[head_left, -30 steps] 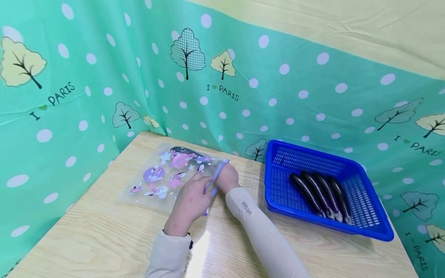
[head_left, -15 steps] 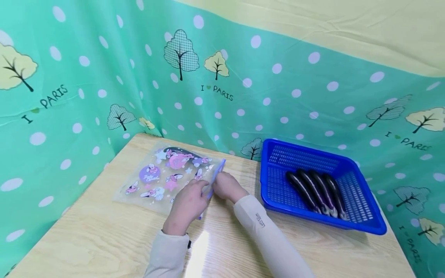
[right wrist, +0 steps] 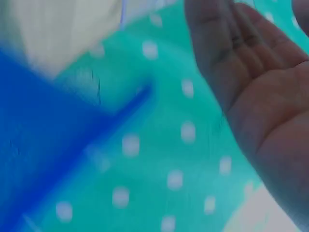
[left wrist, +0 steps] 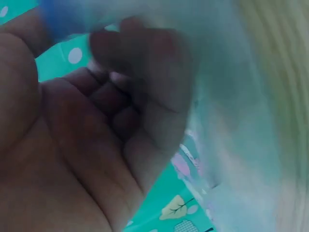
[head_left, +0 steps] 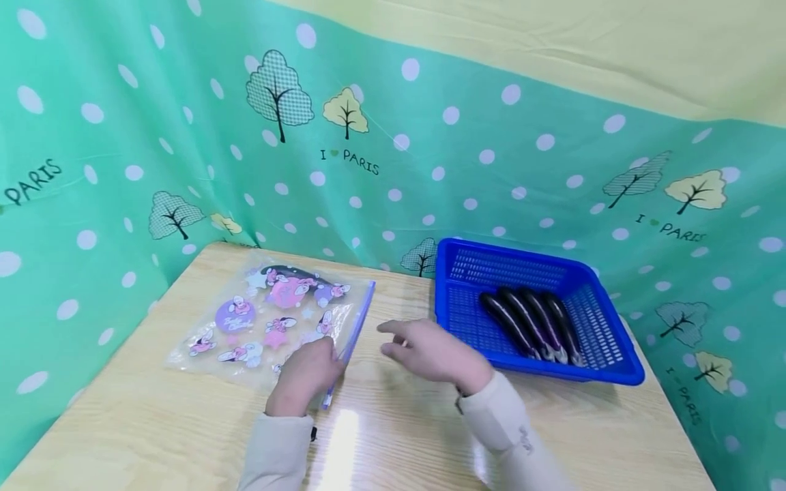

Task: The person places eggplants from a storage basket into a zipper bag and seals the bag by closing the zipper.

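A clear zip bag [head_left: 248,320] printed with pink and purple cartoon figures lies flat on the table at the left, with a purple zip strip [head_left: 362,317] along its right edge. Through the plastic shows one dark eggplant [head_left: 288,273] near the far side. My left hand [head_left: 309,372] pinches the bag by the near part of that edge; in the left wrist view its fingers curl beside the blurred strip. Between bag and basket, my right hand [head_left: 436,351] hovers over the table holding nothing, fingers loosely extended. Several dark purple eggplants [head_left: 534,320] lie side by side in the basket.
The blue plastic basket [head_left: 445,300] stands at the right, its near left corner close to my right hand. A green dotted curtain [head_left: 368,218] hangs behind the wooden table [head_left: 153,416] and along its left side.
My right hand has let go of the bag's edge and moved right toward the basket. The bag's opening now lies flat and straight. My left hand stays at the bag's edge.
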`<state>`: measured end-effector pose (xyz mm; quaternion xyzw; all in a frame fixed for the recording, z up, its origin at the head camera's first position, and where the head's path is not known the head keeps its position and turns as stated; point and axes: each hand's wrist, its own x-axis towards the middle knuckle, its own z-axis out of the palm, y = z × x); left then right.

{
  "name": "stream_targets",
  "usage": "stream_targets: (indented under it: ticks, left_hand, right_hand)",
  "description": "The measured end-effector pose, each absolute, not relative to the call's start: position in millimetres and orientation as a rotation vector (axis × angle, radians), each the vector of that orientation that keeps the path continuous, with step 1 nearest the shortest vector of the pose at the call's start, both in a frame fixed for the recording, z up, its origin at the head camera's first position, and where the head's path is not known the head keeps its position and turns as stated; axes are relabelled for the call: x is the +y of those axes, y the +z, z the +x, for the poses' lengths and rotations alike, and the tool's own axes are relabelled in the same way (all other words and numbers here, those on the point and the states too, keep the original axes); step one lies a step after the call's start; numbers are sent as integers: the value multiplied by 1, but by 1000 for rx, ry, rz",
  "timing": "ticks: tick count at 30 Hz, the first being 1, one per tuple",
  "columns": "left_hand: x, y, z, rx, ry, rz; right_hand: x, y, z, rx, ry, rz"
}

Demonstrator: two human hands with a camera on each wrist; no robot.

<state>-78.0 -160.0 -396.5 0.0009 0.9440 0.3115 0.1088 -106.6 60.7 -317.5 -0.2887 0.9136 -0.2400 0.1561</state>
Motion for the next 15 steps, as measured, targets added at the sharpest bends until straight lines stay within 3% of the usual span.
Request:
stream_targets:
  ticks: [7, 15]
  left_hand:
    - [-161, -403, -80, 2763, 871, -8]
    - [-160, -405, -80, 2751, 869, 0]
  right_hand:
    - [152, -283, -125, 2755, -636, -638]
    - [227, -303, -186, 2631, -207, -400]
